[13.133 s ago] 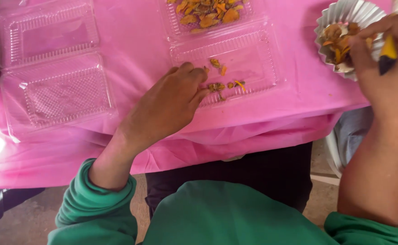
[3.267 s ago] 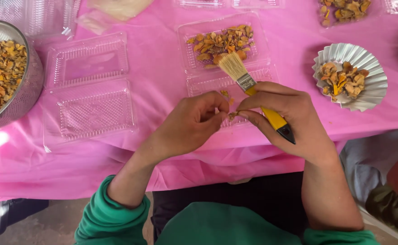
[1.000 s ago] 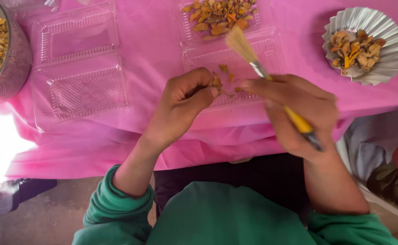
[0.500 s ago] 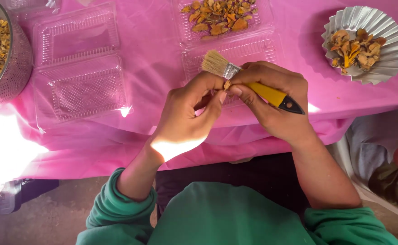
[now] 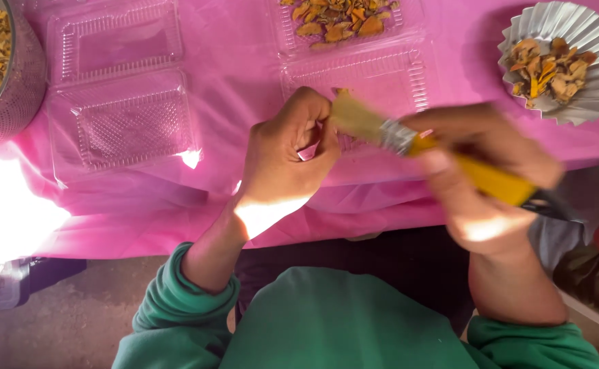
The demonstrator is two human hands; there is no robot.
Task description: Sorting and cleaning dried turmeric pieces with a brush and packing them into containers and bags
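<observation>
1. While left hand (image 5: 287,154) curls w/ fingers pressed together by brush (image 5: 409,140), right hand (image 5: 480,181), blurred, pinches its yellow handle.
2. 2 clamshells: one (image 5: 118,89) holds nothing, other (image 5: 354,55) has orange pieces.
3. 1 foil cup (image 5: 586,61), 1 bowl (image 5: 23,75), both w/ pieces.

Two clear plastic hinged clamshell packages lie open on the pink tablecloth. The empty clamshell (image 5: 118,89) sits toward the left, both ribbed halves bare, while the second clamshell (image 5: 354,48) lies at the centre with orange-brown dried pieces (image 5: 337,14) in its far half. I see no labels, signs or screens.
</observation>
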